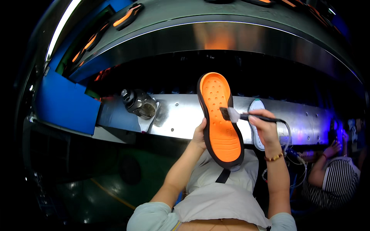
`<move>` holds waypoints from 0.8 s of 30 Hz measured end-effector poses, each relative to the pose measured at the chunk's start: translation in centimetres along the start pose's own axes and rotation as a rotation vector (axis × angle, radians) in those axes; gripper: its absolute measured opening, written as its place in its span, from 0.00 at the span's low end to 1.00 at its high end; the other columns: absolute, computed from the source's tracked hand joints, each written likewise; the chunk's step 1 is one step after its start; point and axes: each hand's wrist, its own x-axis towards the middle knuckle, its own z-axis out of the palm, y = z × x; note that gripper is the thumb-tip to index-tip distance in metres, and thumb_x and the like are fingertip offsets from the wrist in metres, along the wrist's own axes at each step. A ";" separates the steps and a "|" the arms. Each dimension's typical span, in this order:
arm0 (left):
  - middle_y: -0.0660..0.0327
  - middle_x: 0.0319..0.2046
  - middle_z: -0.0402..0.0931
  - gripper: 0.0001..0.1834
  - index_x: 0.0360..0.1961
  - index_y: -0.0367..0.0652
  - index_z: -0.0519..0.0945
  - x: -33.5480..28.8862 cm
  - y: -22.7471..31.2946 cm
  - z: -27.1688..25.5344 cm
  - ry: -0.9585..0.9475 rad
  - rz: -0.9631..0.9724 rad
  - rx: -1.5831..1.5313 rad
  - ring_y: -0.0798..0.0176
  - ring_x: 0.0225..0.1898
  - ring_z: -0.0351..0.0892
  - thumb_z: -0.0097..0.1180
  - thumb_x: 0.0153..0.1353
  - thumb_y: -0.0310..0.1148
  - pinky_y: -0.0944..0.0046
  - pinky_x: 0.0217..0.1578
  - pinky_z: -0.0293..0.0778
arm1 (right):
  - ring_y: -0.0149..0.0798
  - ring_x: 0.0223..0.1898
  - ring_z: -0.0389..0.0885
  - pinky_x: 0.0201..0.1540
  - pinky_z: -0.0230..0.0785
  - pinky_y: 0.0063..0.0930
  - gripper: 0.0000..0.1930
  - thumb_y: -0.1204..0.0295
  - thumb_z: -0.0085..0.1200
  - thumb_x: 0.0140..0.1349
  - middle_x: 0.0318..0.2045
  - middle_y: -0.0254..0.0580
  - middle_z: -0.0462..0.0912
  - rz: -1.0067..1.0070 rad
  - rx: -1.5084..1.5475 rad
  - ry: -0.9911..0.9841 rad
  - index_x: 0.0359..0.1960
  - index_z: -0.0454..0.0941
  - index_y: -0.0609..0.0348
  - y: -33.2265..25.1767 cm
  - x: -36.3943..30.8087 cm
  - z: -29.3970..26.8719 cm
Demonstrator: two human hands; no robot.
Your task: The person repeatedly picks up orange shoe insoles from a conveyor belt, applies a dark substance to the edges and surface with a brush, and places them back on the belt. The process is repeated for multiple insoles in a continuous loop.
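Note:
A shoe sole [225,146] with an orange inner face and a black rim is held up above the metal ledge. My left hand [199,134] grips its left edge, thumb along the rim. In my right hand [266,129] is a brush [233,115] with a black handle, and a thin hose runs from the handle's end. Its dark bristles are at the middle of the orange face, by the dimples. Behind my right hand, a flat white sole-shaped piece [257,134] lies on the ledge, partly covered.
A dark bottle [139,104] stands on a white piece [146,125] at the ledge's left. Beyond the metal ledge [177,123], a green conveyor belt [173,11] carries several orange-and-black soles [128,17]. Cables [302,165] hang at right, near another person in a striped top [341,177].

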 end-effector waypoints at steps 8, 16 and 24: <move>0.53 0.54 0.63 0.48 0.58 0.42 0.58 1.4 -1.7 5.3 -0.151 -0.051 -0.115 0.56 0.54 0.66 0.19 0.50 0.72 0.57 0.51 0.66 | 0.27 0.30 0.78 0.37 0.70 0.17 0.09 0.78 0.57 0.49 0.28 0.40 0.80 -0.074 -0.126 -0.058 0.33 0.78 0.64 -1.6 3.5 1.4; 0.58 0.49 0.66 0.44 0.56 0.45 0.59 3.1 -2.7 6.1 0.385 0.124 0.278 0.62 0.49 0.68 0.12 0.53 0.68 0.61 0.49 0.67 | 0.34 0.27 0.77 0.32 0.68 0.24 0.08 0.74 0.56 0.46 0.25 0.42 0.79 -0.477 -0.806 -0.083 0.29 0.79 0.61 0.3 2.9 4.5; 0.57 0.49 0.67 0.45 0.54 0.43 0.62 1.3 2.8 3.0 0.190 0.177 0.384 0.60 0.48 0.70 0.15 0.52 0.70 0.61 0.46 0.70 | 0.35 0.23 0.75 0.28 0.66 0.25 0.07 0.75 0.59 0.40 0.21 0.40 0.78 -0.234 -0.903 -0.564 0.25 0.80 0.58 -0.8 -3.5 1.3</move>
